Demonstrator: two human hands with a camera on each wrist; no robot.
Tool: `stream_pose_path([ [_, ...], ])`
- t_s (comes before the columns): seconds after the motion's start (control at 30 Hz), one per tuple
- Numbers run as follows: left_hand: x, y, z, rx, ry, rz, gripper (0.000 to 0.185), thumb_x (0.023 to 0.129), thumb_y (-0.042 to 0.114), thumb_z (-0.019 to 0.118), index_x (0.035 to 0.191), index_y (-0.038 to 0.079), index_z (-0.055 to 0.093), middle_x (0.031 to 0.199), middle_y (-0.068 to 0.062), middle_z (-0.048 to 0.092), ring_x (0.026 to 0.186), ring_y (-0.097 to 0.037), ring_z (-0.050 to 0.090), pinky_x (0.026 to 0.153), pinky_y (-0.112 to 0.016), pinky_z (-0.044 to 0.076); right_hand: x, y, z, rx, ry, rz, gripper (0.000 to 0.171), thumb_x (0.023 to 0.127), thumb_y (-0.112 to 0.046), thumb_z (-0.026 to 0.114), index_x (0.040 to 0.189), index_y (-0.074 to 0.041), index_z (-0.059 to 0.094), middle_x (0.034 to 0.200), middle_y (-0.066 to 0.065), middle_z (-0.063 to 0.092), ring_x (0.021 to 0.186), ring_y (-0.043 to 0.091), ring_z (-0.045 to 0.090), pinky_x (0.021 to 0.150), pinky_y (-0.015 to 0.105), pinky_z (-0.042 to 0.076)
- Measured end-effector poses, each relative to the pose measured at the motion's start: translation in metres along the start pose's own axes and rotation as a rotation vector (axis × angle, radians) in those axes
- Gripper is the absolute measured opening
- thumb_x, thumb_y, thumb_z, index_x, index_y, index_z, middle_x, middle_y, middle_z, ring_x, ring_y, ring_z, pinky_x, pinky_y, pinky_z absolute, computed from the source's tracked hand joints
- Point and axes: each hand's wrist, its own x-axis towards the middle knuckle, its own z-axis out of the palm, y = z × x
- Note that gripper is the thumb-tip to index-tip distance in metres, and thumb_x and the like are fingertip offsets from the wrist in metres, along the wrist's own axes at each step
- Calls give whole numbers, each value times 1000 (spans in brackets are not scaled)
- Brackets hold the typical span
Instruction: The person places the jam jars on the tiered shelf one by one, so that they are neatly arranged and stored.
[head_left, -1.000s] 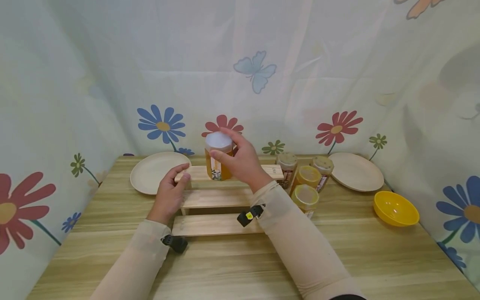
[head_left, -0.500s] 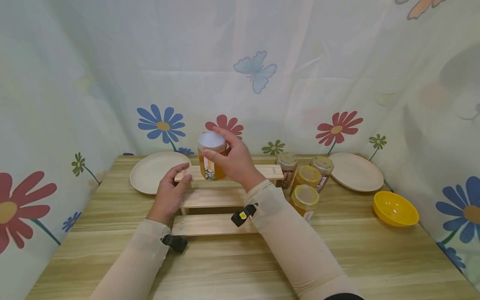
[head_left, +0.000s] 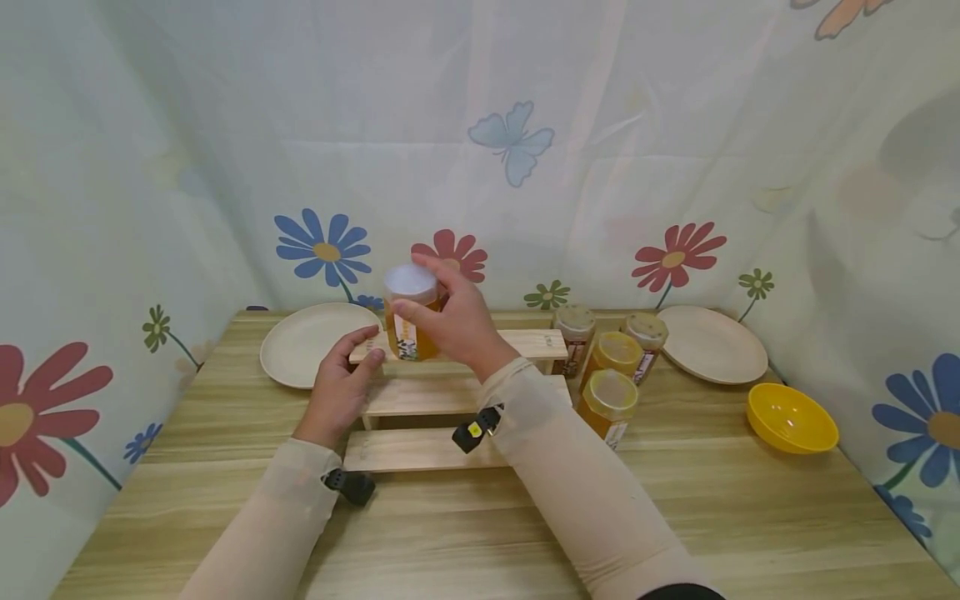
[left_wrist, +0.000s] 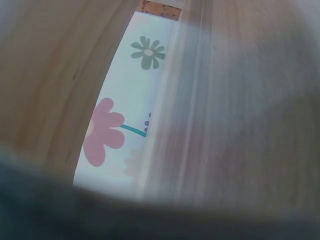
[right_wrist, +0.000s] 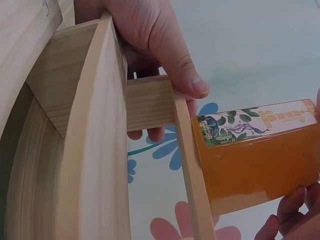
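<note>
My right hand [head_left: 429,305] grips an amber honey jar [head_left: 408,323] with a white lid and holds it upright just above the left part of the top step of a wooden stepped rack [head_left: 438,396]. The right wrist view shows the jar [right_wrist: 255,150] beside the top board, with my right fingertips [right_wrist: 285,220] under it. My left hand [head_left: 360,354] holds the rack's left end, thumb on top and fingers curled beneath, as the left hand [right_wrist: 165,45] also appears in the right wrist view. The left wrist view is a blur of wood and flowered cloth.
Several more honey jars [head_left: 611,375] stand together right of the rack. A pale plate [head_left: 300,350] lies at the back left, another plate [head_left: 712,342] at the back right, and a yellow bowl [head_left: 791,417] near the right edge. Flowered cloth walls the table [head_left: 480,517] in.
My right hand has carried the jar leftwards along the top step. The left hand has stayed on the rack's end.
</note>
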Motion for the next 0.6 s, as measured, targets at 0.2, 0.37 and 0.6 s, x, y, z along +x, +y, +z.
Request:
stream_pose_path([
  [0.2, 0, -2, 0, -16, -5, -12, 53, 108, 31, 62, 156, 14, 49, 155, -11, 52, 104, -23, 60, 82, -17, 50, 4, 1, 4, 13, -34, -24, 69, 96, -28, 81, 157, -27, 49, 143, 8, 56, 122, 27, 61, 102, 41, 57],
  [0.37, 0, -1, 1, -10, -4, -43, 57, 106, 35, 64, 157, 16, 48, 155, -9, 52, 102, -13, 60, 84, -17, 50, 6, 1, 6, 19, -69, -41, 68, 97, -27, 79, 158, -27, 49, 144, 8, 55, 122, 27, 60, 102, 41, 57],
  [0.6, -1, 2, -1, -19, -6, -66, 61, 104, 35, 68, 158, 15, 47, 153, -12, 53, 99, -13, 61, 83, -17, 52, 6, -2, 9, 15, -75, -32, 67, 97, -28, 79, 157, -28, 49, 143, 7, 56, 121, 25, 60, 102, 42, 56],
])
